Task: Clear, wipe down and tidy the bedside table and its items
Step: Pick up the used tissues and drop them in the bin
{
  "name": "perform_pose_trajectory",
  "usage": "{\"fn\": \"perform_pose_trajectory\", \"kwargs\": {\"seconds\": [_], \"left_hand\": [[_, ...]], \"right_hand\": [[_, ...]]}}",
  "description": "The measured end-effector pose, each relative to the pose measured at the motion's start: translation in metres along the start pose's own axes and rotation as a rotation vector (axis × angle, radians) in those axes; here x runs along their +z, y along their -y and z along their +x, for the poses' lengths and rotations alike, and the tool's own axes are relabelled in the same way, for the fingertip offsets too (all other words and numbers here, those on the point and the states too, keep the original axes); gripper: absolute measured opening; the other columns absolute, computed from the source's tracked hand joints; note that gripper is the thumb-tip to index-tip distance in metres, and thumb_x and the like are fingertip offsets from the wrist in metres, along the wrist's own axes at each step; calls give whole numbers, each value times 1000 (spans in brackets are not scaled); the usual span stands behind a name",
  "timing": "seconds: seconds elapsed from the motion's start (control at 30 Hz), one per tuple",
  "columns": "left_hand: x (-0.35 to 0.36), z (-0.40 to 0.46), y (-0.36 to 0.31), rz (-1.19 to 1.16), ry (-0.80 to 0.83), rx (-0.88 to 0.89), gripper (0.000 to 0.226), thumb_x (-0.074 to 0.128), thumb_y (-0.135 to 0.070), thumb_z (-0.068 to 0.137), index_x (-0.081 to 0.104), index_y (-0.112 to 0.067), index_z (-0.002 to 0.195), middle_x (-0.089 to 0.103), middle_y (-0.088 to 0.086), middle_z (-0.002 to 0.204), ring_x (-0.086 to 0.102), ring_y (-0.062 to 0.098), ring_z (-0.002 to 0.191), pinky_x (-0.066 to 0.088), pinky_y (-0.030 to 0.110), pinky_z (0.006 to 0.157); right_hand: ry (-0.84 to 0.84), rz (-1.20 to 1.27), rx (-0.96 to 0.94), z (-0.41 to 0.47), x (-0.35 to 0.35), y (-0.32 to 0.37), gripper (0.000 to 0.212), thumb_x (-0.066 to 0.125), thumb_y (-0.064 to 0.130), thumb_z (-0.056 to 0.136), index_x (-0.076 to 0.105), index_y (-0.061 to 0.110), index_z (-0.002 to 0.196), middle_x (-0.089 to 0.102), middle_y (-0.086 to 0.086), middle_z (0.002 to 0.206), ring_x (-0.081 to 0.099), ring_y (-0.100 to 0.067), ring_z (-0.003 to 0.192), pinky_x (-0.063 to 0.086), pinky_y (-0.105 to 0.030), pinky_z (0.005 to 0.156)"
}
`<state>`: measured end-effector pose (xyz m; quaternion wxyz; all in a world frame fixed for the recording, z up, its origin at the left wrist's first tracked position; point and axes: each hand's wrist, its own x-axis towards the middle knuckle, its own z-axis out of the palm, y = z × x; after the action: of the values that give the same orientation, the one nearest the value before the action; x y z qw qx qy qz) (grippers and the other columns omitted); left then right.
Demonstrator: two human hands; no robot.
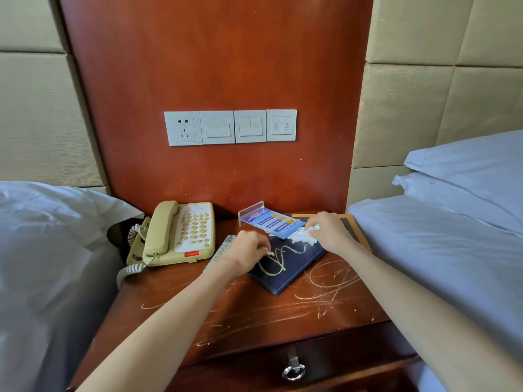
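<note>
The wooden bedside table [254,315] is streaked with yellowish scribble marks. A dark blue folder [285,267] lies on it, also scribbled on. My right hand [328,232] grips a crumpled white tissue [304,236] at the folder's far corner. My left hand [249,250] rests on the folder's left side, fingers curled, with a small white bit at the fingertips. A blue printed card in a clear acrylic stand [268,220] lies tipped over the folder's far edge. A beige telephone [178,233] sits at the back left.
A remote control [223,247] lies between the phone and my left hand. A dark tray with an orange rim [356,227] sits at the back right. Beds with white linen flank the table. A drawer with a ring pull [293,370] is below. Wall switches [230,127] are above.
</note>
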<state>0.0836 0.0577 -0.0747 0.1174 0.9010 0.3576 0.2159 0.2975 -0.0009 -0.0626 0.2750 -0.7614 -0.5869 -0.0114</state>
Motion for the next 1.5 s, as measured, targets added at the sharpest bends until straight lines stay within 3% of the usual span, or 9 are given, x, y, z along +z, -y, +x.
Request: {"fn": "perform_pose_trajectory", "kwargs": {"seconds": [0.23,0.33,0.47,0.67,0.73,0.83,1.07,1.3,1.5], "left_hand": [[-7,-4,5,-134,-64,-82,14,57,-11,94,71,-14,97,66,3,96,58,14,87,44,22,73],[-10,-2,7,-159,-84,-115,14,59,-12,93,71,-14,101,67,3,99,58,15,89,43,22,75],[-15,-4,5,-197,-123,-131,22,61,-11,92,67,-12,113,68,4,104,61,16,93,45,23,81],[-27,-11,-13,-369,-246,-117,4,64,-11,88,62,-14,87,67,2,83,61,12,72,47,18,67],[-32,-16,-24,-423,-240,-93,6,64,-10,87,62,-14,82,65,-2,74,59,5,59,47,16,59],[-38,-27,-40,-494,-212,-59,6,64,-9,87,63,-13,82,66,-5,70,59,8,58,52,35,64],[-34,-57,-71,-572,-170,7,8,63,-11,90,64,-13,83,65,-4,68,57,5,60,52,33,68],[-7,-84,-101,-504,-150,108,14,66,-19,88,62,-26,78,62,-16,65,45,2,48,35,12,52],[24,-104,-126,-595,-53,142,16,65,-17,90,61,-28,79,62,-16,63,51,1,50,45,14,52]], "right_hand": [[-67,25,-28,2,-26,10,22,55,6,90,73,18,92,66,-5,101,48,-15,83,27,-13,50],[-78,103,-94,2,-38,18,19,56,4,88,73,13,90,68,-6,98,56,-21,91,33,-22,68],[-103,158,-195,-4,-52,29,16,60,5,86,74,12,90,69,-5,97,57,-20,93,30,-20,69],[-132,310,-233,-33,-69,35,13,65,9,86,74,17,89,69,2,96,60,-15,93,43,-29,82],[-149,377,-218,-44,-72,33,14,65,8,85,73,19,88,69,6,92,60,-10,90,44,-22,80],[-143,502,-163,-61,-73,26,15,67,8,84,72,22,84,68,16,88,60,5,87,39,-2,72],[-214,636,-57,-113,-69,0,27,70,12,81,73,38,74,70,23,87,59,10,84,41,-6,71],[-299,706,19,-178,-73,-18,29,70,5,80,73,34,78,71,12,80,62,-19,80,46,-27,75],[-298,746,113,-227,-72,-38,25,69,4,81,73,29,81,73,2,81,65,-24,78,51,-38,74]]}}
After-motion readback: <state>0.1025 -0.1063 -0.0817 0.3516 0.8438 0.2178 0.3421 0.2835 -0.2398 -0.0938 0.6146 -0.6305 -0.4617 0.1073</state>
